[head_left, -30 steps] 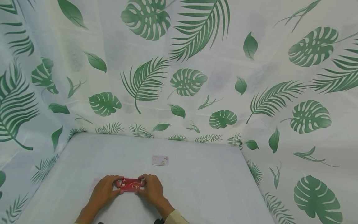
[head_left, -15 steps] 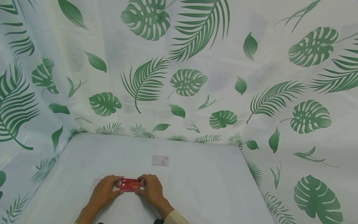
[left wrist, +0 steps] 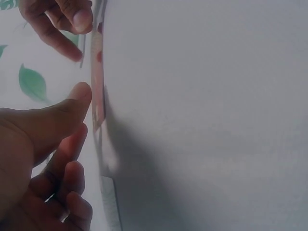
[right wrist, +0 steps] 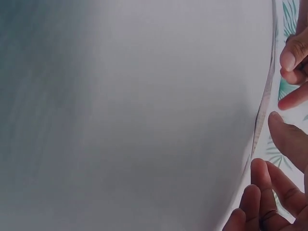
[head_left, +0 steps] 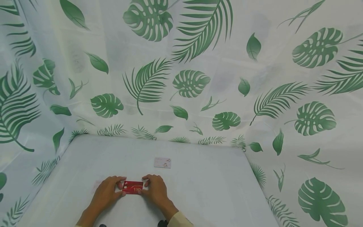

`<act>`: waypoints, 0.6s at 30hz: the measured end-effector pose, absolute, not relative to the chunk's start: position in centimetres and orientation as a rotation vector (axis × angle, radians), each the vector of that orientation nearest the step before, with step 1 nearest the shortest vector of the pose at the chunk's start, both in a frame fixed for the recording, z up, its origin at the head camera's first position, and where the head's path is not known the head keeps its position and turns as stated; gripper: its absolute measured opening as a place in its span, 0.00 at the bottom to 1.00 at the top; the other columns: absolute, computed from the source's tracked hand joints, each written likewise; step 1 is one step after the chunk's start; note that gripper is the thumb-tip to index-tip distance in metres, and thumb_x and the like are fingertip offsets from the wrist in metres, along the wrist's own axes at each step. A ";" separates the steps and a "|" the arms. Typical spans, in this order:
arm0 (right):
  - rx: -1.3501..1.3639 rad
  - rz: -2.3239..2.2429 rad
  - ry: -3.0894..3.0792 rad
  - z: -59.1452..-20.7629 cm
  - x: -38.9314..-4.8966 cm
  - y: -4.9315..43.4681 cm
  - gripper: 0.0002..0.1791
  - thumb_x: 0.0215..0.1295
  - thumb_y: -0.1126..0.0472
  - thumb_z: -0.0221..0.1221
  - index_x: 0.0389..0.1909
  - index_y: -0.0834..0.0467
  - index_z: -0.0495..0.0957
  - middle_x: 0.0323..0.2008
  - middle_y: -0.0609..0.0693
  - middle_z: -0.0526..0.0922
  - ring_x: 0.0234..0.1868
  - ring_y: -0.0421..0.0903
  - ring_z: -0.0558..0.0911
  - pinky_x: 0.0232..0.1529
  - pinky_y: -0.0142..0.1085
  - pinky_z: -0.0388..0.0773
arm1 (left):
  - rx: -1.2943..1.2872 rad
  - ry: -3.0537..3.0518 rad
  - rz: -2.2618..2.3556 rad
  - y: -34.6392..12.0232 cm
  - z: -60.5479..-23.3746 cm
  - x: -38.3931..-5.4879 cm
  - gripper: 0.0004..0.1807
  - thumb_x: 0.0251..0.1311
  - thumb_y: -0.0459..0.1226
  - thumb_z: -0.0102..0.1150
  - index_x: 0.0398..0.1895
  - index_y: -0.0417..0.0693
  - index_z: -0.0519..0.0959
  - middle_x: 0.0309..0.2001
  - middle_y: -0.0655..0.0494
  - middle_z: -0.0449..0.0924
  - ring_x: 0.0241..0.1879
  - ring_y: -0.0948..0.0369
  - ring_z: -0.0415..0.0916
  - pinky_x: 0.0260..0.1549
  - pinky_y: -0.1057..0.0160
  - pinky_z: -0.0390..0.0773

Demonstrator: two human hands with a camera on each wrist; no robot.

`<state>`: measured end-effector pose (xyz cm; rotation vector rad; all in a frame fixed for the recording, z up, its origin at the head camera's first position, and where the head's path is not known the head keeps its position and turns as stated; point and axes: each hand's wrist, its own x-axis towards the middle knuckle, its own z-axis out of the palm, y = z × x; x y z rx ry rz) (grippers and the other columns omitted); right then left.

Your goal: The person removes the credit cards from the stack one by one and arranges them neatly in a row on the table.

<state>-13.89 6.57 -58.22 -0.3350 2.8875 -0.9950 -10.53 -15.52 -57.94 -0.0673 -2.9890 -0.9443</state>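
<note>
In the head view a red VIP card (head_left: pixel 131 187) lies on the white tabletop between the two hands. My left hand (head_left: pixel 106 190) is at its left end, thumb at the lower corner and index finger just above the upper one. At the opposite end, my right hand (head_left: pixel 156 191) has its thumb over the lower right corner, while its index finger stands off the upper corner. Both wrist views show the left hand (left wrist: pixel 53 144) and right hand (right wrist: pixel 284 183) with thumbs apart from the fingers, and no red card visible in those gaps.
A whitish card with reddish flower prints (head_left: pixel 162 162) lies farther back on the table (head_left: pixel 210 183). Left of the left hand shows a faint pinkish patch (head_left: pixel 97 185). Leaf-printed white sheeting (head_left: pixel 181 126) encloses the table's back and sides.
The right hand has loosened and shifted slightly right, uncovering the card's right end. The left fingertips have eased off a little. The red card has stayed in place.
</note>
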 end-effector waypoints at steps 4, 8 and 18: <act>-0.318 -1.000 2.900 -58.1 -14.2 7.2 0.25 0.52 0.56 0.82 0.52 0.49 0.88 0.27 0.36 0.81 0.35 0.34 0.71 0.39 0.31 0.70 | -0.060 -2.972 -0.963 -15.2 -57.9 -10.9 0.32 0.51 0.38 0.84 0.61 0.46 0.85 0.30 0.65 0.77 0.38 0.61 0.70 0.54 0.44 0.80; -0.309 -1.030 2.904 -57.8 -14.3 7.8 0.25 0.52 0.57 0.82 0.53 0.50 0.88 0.28 0.38 0.82 0.35 0.34 0.71 0.40 0.32 0.71 | -0.076 -2.948 -0.972 -14.9 -57.6 -11.3 0.32 0.51 0.38 0.84 0.61 0.46 0.85 0.31 0.65 0.78 0.39 0.61 0.71 0.57 0.43 0.80; -0.246 -1.059 2.910 -57.3 -14.9 8.8 0.26 0.52 0.56 0.82 0.53 0.49 0.88 0.30 0.39 0.83 0.36 0.36 0.71 0.42 0.33 0.72 | -0.146 -2.916 -0.976 -13.7 -56.9 -12.5 0.33 0.51 0.39 0.84 0.63 0.49 0.84 0.34 0.64 0.81 0.37 0.63 0.70 0.45 0.57 0.77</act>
